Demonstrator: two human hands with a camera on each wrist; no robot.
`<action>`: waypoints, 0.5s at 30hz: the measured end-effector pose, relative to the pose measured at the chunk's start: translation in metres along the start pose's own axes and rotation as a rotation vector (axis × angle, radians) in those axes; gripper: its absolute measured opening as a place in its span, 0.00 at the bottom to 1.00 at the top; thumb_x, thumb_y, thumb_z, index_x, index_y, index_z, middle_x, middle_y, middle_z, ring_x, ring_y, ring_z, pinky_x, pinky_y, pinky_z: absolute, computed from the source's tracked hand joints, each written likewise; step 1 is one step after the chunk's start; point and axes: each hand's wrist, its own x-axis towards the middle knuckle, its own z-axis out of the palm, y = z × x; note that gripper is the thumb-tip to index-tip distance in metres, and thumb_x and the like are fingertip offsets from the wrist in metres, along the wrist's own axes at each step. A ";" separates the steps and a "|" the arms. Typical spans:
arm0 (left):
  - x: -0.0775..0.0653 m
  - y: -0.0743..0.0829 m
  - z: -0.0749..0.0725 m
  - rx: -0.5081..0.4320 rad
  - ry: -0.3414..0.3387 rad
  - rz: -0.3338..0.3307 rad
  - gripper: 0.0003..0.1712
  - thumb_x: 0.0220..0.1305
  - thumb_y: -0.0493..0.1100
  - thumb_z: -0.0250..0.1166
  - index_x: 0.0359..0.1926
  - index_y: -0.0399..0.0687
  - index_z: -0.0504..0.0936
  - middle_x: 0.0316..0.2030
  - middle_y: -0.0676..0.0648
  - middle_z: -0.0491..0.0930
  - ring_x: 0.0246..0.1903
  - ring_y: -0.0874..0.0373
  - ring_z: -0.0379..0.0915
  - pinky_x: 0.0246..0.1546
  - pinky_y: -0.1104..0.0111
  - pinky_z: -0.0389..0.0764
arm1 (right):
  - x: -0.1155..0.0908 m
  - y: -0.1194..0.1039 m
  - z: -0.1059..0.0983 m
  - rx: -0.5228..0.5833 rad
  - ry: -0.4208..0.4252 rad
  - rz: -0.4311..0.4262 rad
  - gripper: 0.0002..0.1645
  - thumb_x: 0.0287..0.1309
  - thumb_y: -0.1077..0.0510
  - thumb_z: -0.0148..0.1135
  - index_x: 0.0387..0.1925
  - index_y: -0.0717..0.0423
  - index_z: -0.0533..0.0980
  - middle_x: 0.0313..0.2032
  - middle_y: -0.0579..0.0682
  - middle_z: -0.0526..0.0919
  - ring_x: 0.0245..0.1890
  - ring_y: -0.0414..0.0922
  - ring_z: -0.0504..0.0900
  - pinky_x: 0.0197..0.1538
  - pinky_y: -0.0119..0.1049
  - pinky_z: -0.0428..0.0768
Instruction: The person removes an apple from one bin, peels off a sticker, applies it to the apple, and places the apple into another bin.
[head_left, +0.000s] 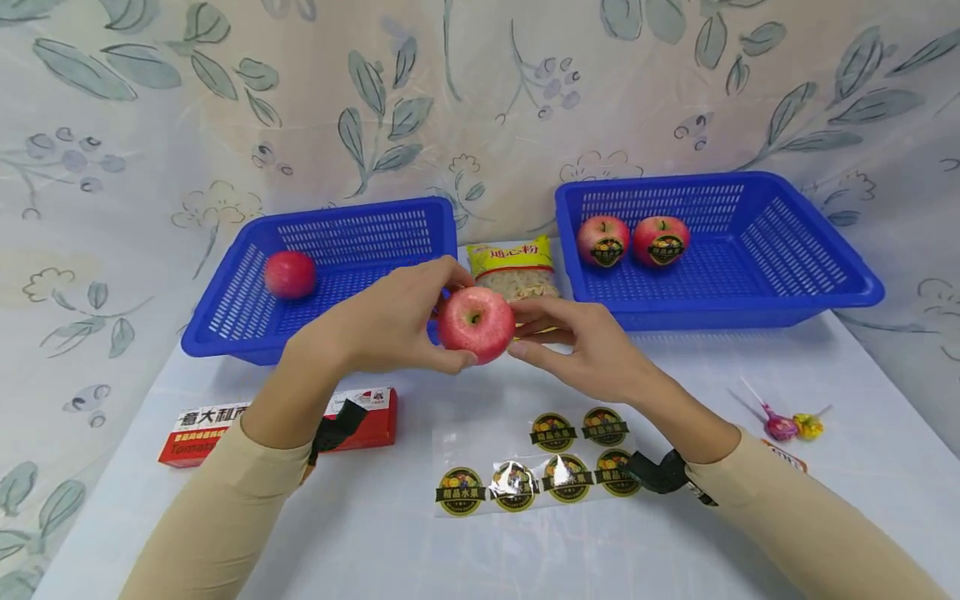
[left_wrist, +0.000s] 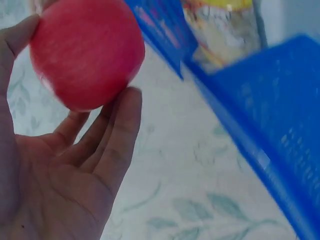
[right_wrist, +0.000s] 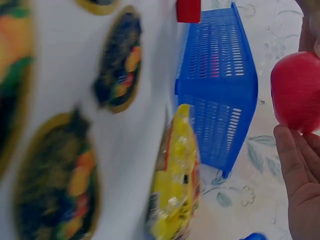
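Observation:
In the head view my left hand (head_left: 390, 317) grips a red apple (head_left: 477, 323) between thumb and fingers, stem side facing me, above the table between two blue baskets. The left wrist view shows the same apple (left_wrist: 87, 55) with a smooth, bare side, my left fingertips (left_wrist: 131, 97) against it. My right hand (head_left: 588, 346) is at the apple's right side; in the right wrist view its fairly straight fingertips (right_wrist: 282, 132) touch the apple (right_wrist: 299, 95). Below lies a clear sheet (head_left: 487, 442) with several round black-and-gold fruit stickers (head_left: 567, 477).
The left basket (head_left: 352, 221) contains one apple (head_left: 290, 275); the right basket (head_left: 720, 312) contains two stickered apples (head_left: 660, 242). A yellow pasta bag (head_left: 513, 258) stands between them. A red-and-white box (head_left: 378, 417) lies left, two lollipops (head_left: 782, 427) right. A patterned curtain (head_left: 480, 100) hangs behind.

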 end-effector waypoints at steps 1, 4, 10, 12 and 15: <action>0.002 0.001 0.005 0.012 0.000 0.008 0.42 0.51 0.58 0.79 0.63 0.52 0.70 0.52 0.56 0.77 0.50 0.63 0.74 0.51 0.66 0.82 | -0.003 0.002 -0.001 -0.009 0.001 0.015 0.25 0.65 0.57 0.70 0.62 0.54 0.78 0.53 0.47 0.86 0.51 0.42 0.87 0.55 0.33 0.84; 0.007 0.004 0.023 0.041 0.008 0.027 0.46 0.54 0.61 0.77 0.67 0.50 0.68 0.56 0.53 0.76 0.53 0.61 0.74 0.53 0.65 0.82 | -0.010 0.009 -0.006 -0.041 0.005 0.048 0.25 0.63 0.56 0.72 0.61 0.54 0.79 0.51 0.45 0.86 0.51 0.40 0.86 0.55 0.34 0.84; 0.017 0.004 0.059 0.022 0.028 0.053 0.44 0.56 0.61 0.77 0.66 0.48 0.70 0.56 0.49 0.79 0.54 0.57 0.76 0.55 0.62 0.82 | -0.024 0.025 -0.018 -0.120 -0.054 0.070 0.25 0.62 0.56 0.73 0.60 0.55 0.79 0.50 0.47 0.87 0.49 0.42 0.87 0.53 0.39 0.85; 0.020 0.003 0.069 0.008 0.013 0.046 0.43 0.57 0.62 0.76 0.66 0.48 0.71 0.57 0.49 0.79 0.56 0.56 0.75 0.57 0.61 0.81 | -0.027 0.030 -0.021 -0.146 -0.090 0.081 0.25 0.62 0.56 0.73 0.60 0.56 0.79 0.50 0.47 0.87 0.49 0.43 0.87 0.52 0.41 0.86; 0.025 0.000 0.080 0.005 -0.006 0.056 0.43 0.59 0.61 0.75 0.68 0.47 0.71 0.59 0.46 0.78 0.59 0.53 0.75 0.60 0.59 0.79 | -0.030 0.038 -0.023 -0.197 -0.138 0.099 0.25 0.64 0.55 0.71 0.60 0.57 0.78 0.50 0.47 0.88 0.48 0.43 0.87 0.52 0.43 0.86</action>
